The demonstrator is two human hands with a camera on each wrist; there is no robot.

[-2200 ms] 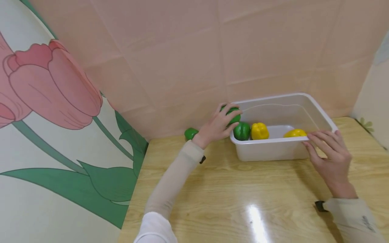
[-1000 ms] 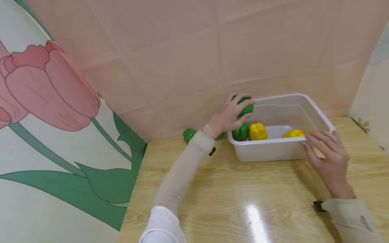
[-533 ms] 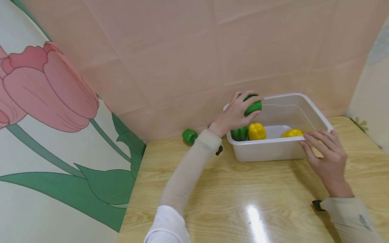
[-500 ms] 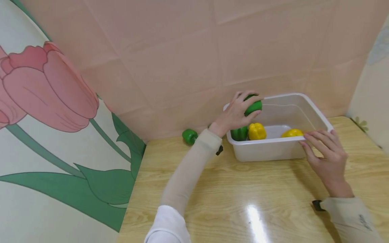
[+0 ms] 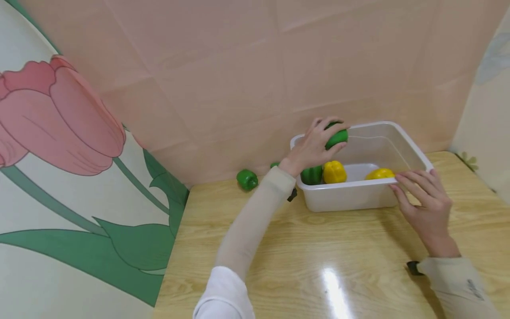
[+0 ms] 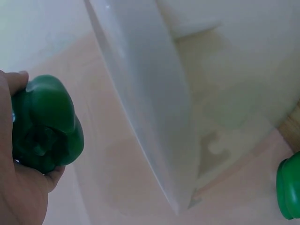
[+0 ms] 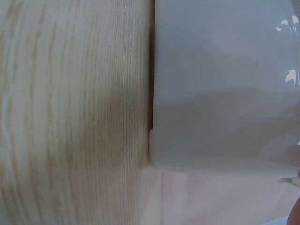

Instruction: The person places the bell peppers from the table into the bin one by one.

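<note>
My left hand (image 5: pixel 316 144) grips a green bell pepper (image 5: pixel 337 136) above the back left part of a white plastic bin (image 5: pixel 346 199). In the left wrist view the held green pepper (image 6: pixel 47 124) sits between thumb and fingers, beside the bin's wall (image 6: pixel 154 93). My right hand (image 5: pixel 428 204) pinches the bin's front rim near its right corner. Inside the bin lie a green bell pepper (image 5: pixel 312 175) at the left, a yellow one (image 5: pixel 334 172) beside it, and another yellow one (image 5: pixel 380 173) farther right, partly hidden by the rim.
A green bell pepper (image 5: pixel 247 180) lies on the wooden table (image 5: pixel 287 248) left of the bin. Another green object (image 5: pixel 274 165) shows only slightly behind my left wrist. A pink cloth wall (image 5: pixel 223 88) stands close behind the bin.
My left hand has carried the green pepper rightward, from the bin's left end to above its inside. My right hand keeps its hold on the rim.
</note>
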